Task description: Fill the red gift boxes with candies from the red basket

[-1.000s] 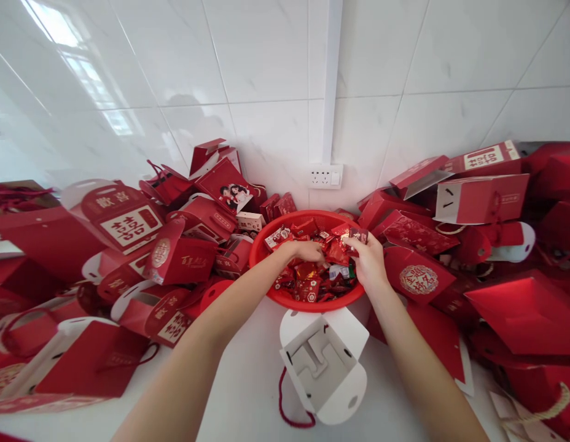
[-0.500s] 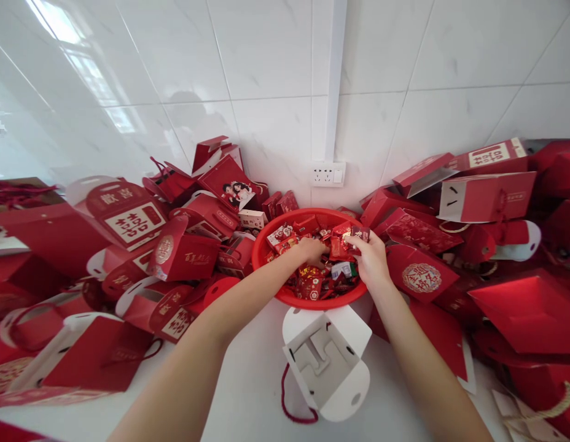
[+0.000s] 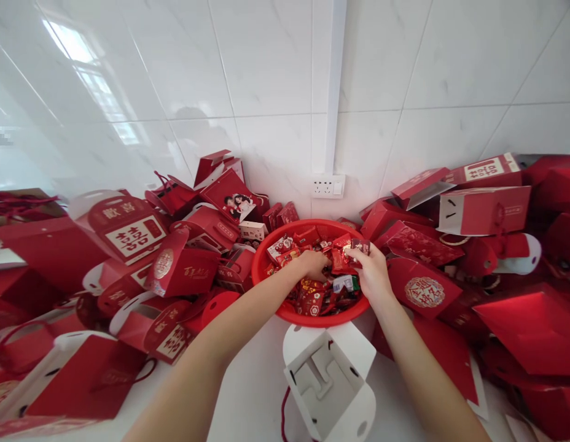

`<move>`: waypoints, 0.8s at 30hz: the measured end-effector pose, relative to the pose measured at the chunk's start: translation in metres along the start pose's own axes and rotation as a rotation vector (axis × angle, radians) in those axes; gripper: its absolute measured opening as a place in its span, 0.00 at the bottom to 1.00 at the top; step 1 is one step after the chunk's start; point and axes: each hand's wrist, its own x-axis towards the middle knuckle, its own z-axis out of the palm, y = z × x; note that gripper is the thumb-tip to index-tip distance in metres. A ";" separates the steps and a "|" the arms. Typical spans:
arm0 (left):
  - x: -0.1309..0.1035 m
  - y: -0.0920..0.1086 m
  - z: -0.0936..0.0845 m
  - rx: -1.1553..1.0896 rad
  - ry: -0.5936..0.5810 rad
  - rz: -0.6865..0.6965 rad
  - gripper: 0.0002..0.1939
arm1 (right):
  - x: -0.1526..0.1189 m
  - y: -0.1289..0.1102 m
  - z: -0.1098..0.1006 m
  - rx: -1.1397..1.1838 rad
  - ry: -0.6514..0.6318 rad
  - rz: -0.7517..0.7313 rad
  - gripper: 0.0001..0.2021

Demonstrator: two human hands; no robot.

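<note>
A red plastic basket (image 3: 266, 296) holds several small wrapped candies and packets, mostly red. My left hand (image 3: 314, 265) reaches into the basket with its fingers curled down among the wrappers; the fingertips are partly hidden, so what they grip does not show. At the basket's right rim, my right hand (image 3: 372, 267) is closed on red candy packets (image 3: 360, 247), pinched between thumb and fingers. Just in front of the basket stands an open gift box (image 3: 328, 383) with white flaps spread and a bare inside. A green and white packet (image 3: 346, 283) lies between the hands.
Red gift boxes with handles crowd the left side, among them a box with a white label (image 3: 135, 236). More are piled on the right, including a box with a round emblem (image 3: 423, 291). Behind the basket rises a tiled wall with a socket (image 3: 328, 186).
The view has tipped up slightly, so everything sits lower in the picture. My left hand has shifted only a little among the candies. My right hand still holds its packets.
</note>
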 end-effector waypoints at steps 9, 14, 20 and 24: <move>-0.003 -0.002 -0.003 -0.023 0.003 -0.014 0.27 | 0.000 0.001 -0.001 0.000 -0.010 0.014 0.14; -0.002 -0.004 -0.002 -0.008 0.036 -0.049 0.33 | 0.002 0.002 -0.001 -0.009 -0.025 0.013 0.14; 0.001 -0.001 0.002 -0.046 0.083 -0.064 0.18 | 0.004 0.004 -0.003 -0.019 -0.028 0.009 0.14; 0.006 -0.002 0.002 -0.132 0.169 -0.070 0.09 | 0.004 0.003 -0.002 -0.009 -0.020 0.005 0.14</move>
